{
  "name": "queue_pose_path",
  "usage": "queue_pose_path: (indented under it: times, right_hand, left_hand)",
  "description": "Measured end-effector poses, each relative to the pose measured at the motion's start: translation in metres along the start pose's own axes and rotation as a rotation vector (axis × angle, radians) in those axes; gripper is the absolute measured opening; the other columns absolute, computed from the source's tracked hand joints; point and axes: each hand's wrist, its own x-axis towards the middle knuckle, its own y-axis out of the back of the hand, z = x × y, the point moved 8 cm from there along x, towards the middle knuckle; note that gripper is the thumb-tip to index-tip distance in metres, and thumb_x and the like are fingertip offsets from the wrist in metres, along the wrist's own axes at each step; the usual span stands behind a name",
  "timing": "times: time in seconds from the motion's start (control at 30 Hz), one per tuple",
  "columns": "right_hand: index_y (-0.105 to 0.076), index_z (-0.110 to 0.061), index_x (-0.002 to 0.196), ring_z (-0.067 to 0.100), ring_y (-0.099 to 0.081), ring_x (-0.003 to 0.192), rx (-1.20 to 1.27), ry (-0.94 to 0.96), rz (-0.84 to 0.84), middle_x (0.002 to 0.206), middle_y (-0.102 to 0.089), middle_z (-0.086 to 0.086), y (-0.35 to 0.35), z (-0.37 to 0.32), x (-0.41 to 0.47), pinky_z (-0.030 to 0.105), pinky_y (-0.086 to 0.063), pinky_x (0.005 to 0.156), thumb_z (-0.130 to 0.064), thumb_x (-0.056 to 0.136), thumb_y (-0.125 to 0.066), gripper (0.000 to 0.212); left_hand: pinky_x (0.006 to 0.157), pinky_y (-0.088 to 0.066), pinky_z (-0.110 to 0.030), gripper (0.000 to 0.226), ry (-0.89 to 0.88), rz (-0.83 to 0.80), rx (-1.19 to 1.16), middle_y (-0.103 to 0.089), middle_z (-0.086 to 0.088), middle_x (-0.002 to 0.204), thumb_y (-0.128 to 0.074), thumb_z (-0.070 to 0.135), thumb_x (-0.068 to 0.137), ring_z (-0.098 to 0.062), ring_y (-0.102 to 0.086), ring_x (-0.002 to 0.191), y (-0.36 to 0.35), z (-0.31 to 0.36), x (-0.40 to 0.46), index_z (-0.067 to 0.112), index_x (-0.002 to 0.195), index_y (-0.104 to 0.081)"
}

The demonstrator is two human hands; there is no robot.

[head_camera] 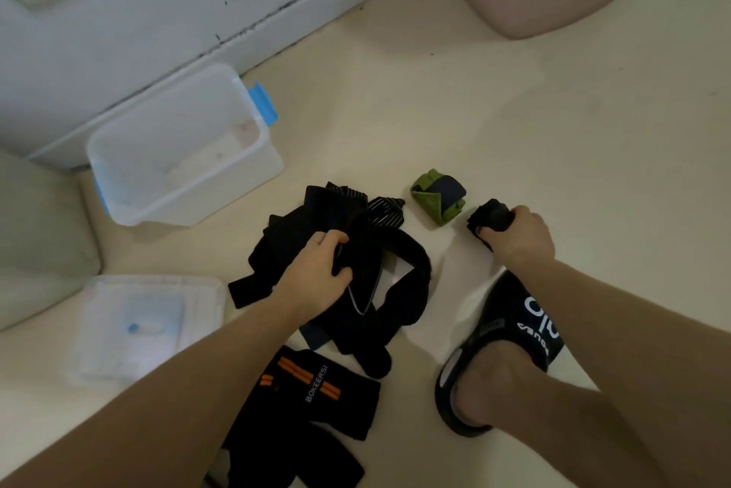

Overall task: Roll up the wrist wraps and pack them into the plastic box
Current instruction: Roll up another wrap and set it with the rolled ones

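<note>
**One wrap rolled, the pile next**

The right hand (pixel 518 234), right of centre in the frame, has its fingers curled round a rolled black wrap (pixel 488 219) and holds it against the floor (pixel 553 111). Just to its left sits a rolled green wrap (pixel 437 197), apart from the hand. The left hand (pixel 316 274), at centre, grips a fold of the tangled black wraps (pixel 379 270) heaped on the floor. Below that heap, at the bottom of the frame, lies a black wrap with orange stripes (pixel 312 384), unrolled.

The plastic box (pixel 178 147) stands open at upper left against the wall, with nothing visible inside; its lid (pixel 146 325) lies on the floor at lower left. A foot in a black slipper (pixel 502 353) rests at lower right.

By the look of it, the rolling step is in hand: two rolls are finished, neither is packed, and several wraps remain loose. The next move likely calls for either carrying the black roll across to the box without letting it spring open, or drawing a single wrap free of the tangle, which will need both hands to separate the strands.
</note>
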Motion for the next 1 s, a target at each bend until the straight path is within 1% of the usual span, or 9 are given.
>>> queue_pose_path:
  times: [0.17, 0.27, 0.4, 0.53, 0.63, 0.7, 0.8, 0.9, 1.0]
  right_hand:
    - [-0.048, 0.002, 0.131, 0.045, -0.053, 0.121, -0.102, -0.061, -0.05, 0.13, -0.053, 0.025, -0.012, 0.002, -0.002, 0.05, -0.048, 0.096, -0.039, 0.095, -0.067, 0.058]
    - [-0.041, 0.005, 0.137, 0.046, -0.046, 0.128, -0.168, -0.044, 0.031, 0.138, -0.046, 0.027, -0.004, -0.012, -0.015, 0.051, -0.043, 0.1, -0.036, 0.099, -0.062, 0.059]
    - [-0.042, 0.006, 0.137, 0.048, -0.051, 0.12, -0.166, 0.133, 0.206, 0.135, -0.047, 0.03, 0.012, -0.052, -0.046, 0.051, -0.045, 0.091, -0.02, 0.099, -0.056, 0.048]
    - [-0.048, 0.004, 0.126, 0.045, -0.058, 0.101, -0.07, 0.335, 0.298, 0.122, -0.053, 0.026, 0.006, -0.095, -0.094, 0.048, -0.048, 0.077, -0.012, 0.097, -0.054, 0.033]
    - [-0.052, -0.001, 0.118, 0.036, -0.059, 0.094, -0.069, 0.447, 0.148, 0.111, -0.057, 0.017, -0.023, -0.12, -0.131, 0.039, -0.046, 0.073, -0.014, 0.097, -0.054, 0.025]
    - [-0.056, -0.005, 0.109, 0.032, -0.06, 0.091, -0.101, 0.477, -0.073, 0.101, -0.062, 0.013, -0.057, -0.129, -0.152, 0.037, -0.045, 0.072, -0.014, 0.097, -0.056, 0.016]
    - [-0.062, -0.011, 0.104, 0.028, -0.062, 0.093, -0.306, 0.543, -0.371, 0.101, -0.067, 0.01, -0.108, -0.137, -0.187, 0.037, -0.051, 0.076, -0.017, 0.096, -0.057, 0.011]
    - [-0.06, -0.014, 0.099, 0.029, -0.063, 0.09, -0.381, 0.607, -0.441, 0.096, -0.065, 0.008, -0.134, -0.145, -0.211, 0.041, -0.054, 0.077, -0.016, 0.096, -0.056, 0.005]
    - [-0.063, -0.011, 0.105, 0.029, -0.064, 0.095, -0.47, 0.631, -0.553, 0.104, -0.067, 0.01, -0.159, -0.145, -0.226, 0.04, -0.054, 0.081, -0.016, 0.097, -0.058, 0.011]
  left_hand:
    - [0.093, -0.045, -0.025, 0.047, -0.017, 0.069, 0.009, -0.05, -0.002, 0.135, -0.062, 0.018, 0.098, -0.015, -0.054, 0.117, 0.02, -0.019, -0.021, 0.019, 0.143, -0.047]
    - [0.096, -0.051, -0.033, 0.048, 0.032, 0.086, 0.02, -0.049, -0.005, 0.137, -0.061, 0.016, 0.097, -0.019, -0.056, 0.115, 0.031, -0.04, -0.046, 0.018, 0.143, -0.046]
    - [0.092, -0.048, -0.03, 0.048, 0.105, 0.066, 0.018, -0.052, -0.005, 0.132, -0.062, 0.017, 0.097, -0.016, -0.056, 0.107, 0.033, -0.067, -0.081, 0.02, 0.143, -0.046]
    - [0.089, -0.043, -0.027, 0.052, 0.161, 0.035, -0.014, -0.053, -0.008, 0.13, -0.062, 0.015, 0.096, -0.019, -0.054, 0.112, 0.027, -0.094, -0.119, 0.019, 0.144, -0.044]
    - [0.092, -0.042, -0.027, 0.052, 0.185, 0.011, -0.043, -0.049, -0.005, 0.127, -0.061, 0.018, 0.097, -0.016, -0.05, 0.112, 0.024, -0.106, -0.139, 0.019, 0.145, -0.042]
    - [0.095, -0.044, -0.029, 0.053, 0.197, -0.003, -0.067, -0.049, -0.006, 0.126, -0.062, 0.022, 0.098, -0.018, -0.05, 0.113, 0.023, -0.112, -0.148, 0.019, 0.146, -0.041]
    - [0.097, -0.046, -0.031, 0.053, 0.226, -0.016, -0.09, -0.05, -0.009, 0.131, -0.063, 0.025, 0.098, -0.019, -0.051, 0.112, 0.023, -0.123, -0.162, 0.02, 0.146, -0.041]
    - [0.096, -0.047, -0.032, 0.059, 0.277, -0.048, -0.109, -0.049, -0.013, 0.138, -0.065, 0.026, 0.095, -0.023, -0.054, 0.116, 0.023, -0.137, -0.174, 0.02, 0.148, -0.039]
    - [0.086, -0.044, -0.028, 0.07, 0.331, -0.128, -0.097, -0.047, -0.015, 0.142, -0.07, 0.026, 0.092, -0.025, -0.054, 0.116, 0.012, -0.149, -0.18, 0.016, 0.151, -0.034]
